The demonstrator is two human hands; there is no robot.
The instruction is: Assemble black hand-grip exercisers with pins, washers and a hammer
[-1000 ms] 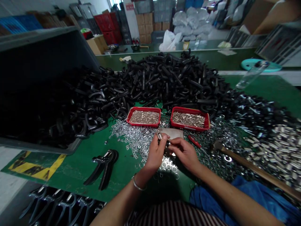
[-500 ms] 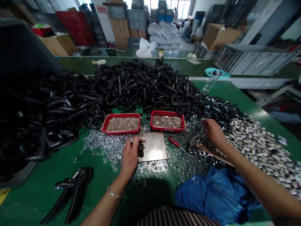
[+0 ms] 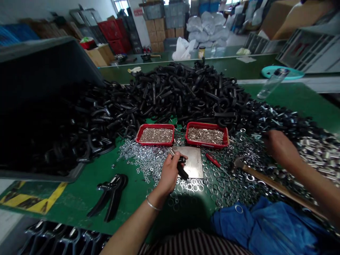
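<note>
My left hand (image 3: 170,172) is closed around a black part (image 3: 182,172) with a metal spring (image 3: 172,152) at its top, held over the left side of a flat metal plate (image 3: 195,163). My right hand (image 3: 278,147) is at the right, at the edge of a heap of small black parts (image 3: 276,118) with metal pins. Its fingertips are blurred against the dark heap, and what they hold cannot be made out. Two red trays of small pins, a left one (image 3: 156,143) and a right one (image 3: 206,144), stand behind the plate.
A hammer (image 3: 268,180) and a red screwdriver (image 3: 213,160) lie right of the plate among loose rings. Black handles (image 3: 175,88) are piled behind the trays. An assembled black clamp (image 3: 113,194) lies at left, a blue cloth (image 3: 265,226) at lower right, and a clear bottle (image 3: 273,83) farther back.
The camera view has swung left, shifting the scene rightward. My left hand's black part has tilted over the plate. My right hand has moved slightly right, farther from the trays.
</note>
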